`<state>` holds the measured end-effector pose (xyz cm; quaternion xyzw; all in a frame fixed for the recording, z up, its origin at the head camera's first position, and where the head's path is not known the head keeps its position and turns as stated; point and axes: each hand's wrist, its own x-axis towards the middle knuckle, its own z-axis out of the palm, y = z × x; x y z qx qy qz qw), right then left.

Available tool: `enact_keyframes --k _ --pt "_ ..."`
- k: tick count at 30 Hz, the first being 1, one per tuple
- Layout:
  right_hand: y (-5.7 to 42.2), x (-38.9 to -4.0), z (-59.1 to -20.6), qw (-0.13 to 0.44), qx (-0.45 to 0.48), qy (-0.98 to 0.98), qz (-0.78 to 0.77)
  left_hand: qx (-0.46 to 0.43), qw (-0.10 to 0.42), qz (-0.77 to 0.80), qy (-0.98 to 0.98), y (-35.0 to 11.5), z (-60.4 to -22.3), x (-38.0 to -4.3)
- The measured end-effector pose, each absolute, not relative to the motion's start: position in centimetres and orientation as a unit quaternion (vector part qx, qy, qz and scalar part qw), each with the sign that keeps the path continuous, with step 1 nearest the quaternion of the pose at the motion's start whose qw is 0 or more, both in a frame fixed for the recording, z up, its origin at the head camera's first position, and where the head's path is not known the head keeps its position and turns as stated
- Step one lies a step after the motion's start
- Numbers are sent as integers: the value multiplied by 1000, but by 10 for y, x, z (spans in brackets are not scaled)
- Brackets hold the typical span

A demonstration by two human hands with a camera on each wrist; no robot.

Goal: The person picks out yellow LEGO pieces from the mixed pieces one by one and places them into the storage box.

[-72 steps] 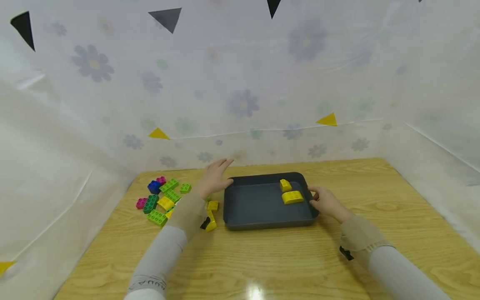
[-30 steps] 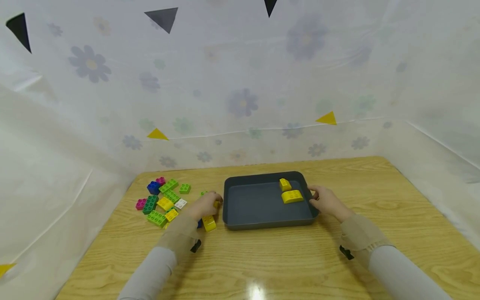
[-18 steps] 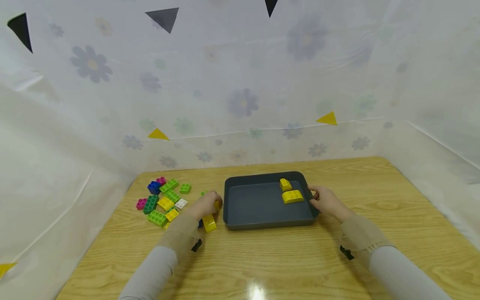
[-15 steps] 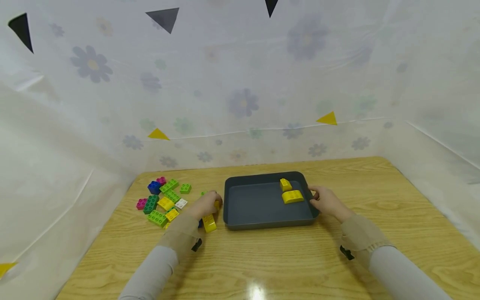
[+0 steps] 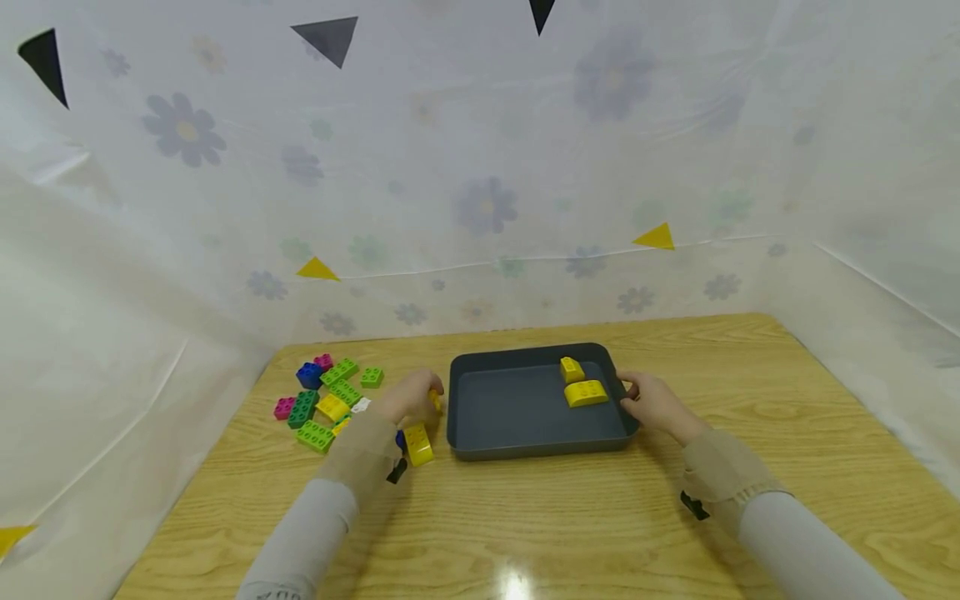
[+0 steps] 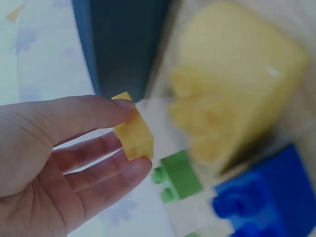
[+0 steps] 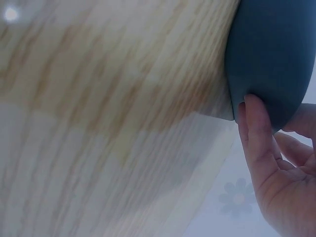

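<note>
My left hand pinches a small yellow toy brick between thumb and fingertips, just left of the dark grey tray. In the head view most of that brick is hidden behind the fingers. Below it on the table lies a curved yellow brick, with a blue brick beside it and a green brick farther off. My right hand grips the tray's right wall. Inside the tray, toward its right end, sit a small yellow sloped brick and a longer curved yellow brick.
Left of the tray a loose group of bricks spreads over the wooden table: a light green brick, a dark green brick, a blue brick, a pink brick and several others. A flowered white sheet hangs behind.
My left hand came down from beside the tray's far left corner to the bricks, took hold of a yellow one, and has just risen slightly with it. The right hand stays on the tray.
</note>
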<state>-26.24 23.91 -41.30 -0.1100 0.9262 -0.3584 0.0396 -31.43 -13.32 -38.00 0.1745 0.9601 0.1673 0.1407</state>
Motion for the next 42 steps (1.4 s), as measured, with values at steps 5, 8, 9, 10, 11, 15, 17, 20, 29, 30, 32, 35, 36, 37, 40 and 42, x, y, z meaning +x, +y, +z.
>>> enact_keyframes --k 5,8,9,10,11,15,17,20,29,30,32,35,36,37,40,42 --pt "238 -262 -412 40 -108 927 -356 191 147 155 958 -126 -365 -323" --pt "238 -262 -412 35 -110 928 -354 199 150 150 957 -121 -355 -326" --pt "238 -262 -413 34 -110 928 -355 202 150 147 957 -118 -352 -327" --pt "238 -262 -413 33 -111 928 -355 204 150 146 956 -116 -349 -328" --pt "239 -262 -413 32 -111 927 -356 209 150 141 956 -113 -347 -329" --pt "239 -262 -413 35 -112 926 -358 219 151 143 953 -99 -340 -333" --pt "240 -262 -412 38 -110 927 -356 229 152 143 951 -91 -337 -335" --pt "240 -262 -411 40 -107 928 -354 244 156 143 946 -77 -335 -336" --pt "239 -263 -414 43 -106 931 -347 277 155 144 937 -37 -332 -347" --pt "239 -263 -414 42 -106 931 -348 277 157 147 937 -33 -332 -348" --pt "239 -262 -414 42 -106 931 -348 277 155 144 937 -25 -334 -351" --pt "239 -261 -413 41 -106 930 -350 277 159 136 938 -13 -337 -353" --pt "239 -261 -412 41 -106 929 -351 277 161 137 937 -9 -338 -353" --pt "239 -260 -412 40 -108 929 -353 277 163 138 937 -5 -339 -353" --pt "239 -259 -411 38 -111 927 -356 278 173 149 933 6 -342 -353" --pt "240 -259 -411 36 -113 927 -355 278 175 158 931 12 -345 -354"
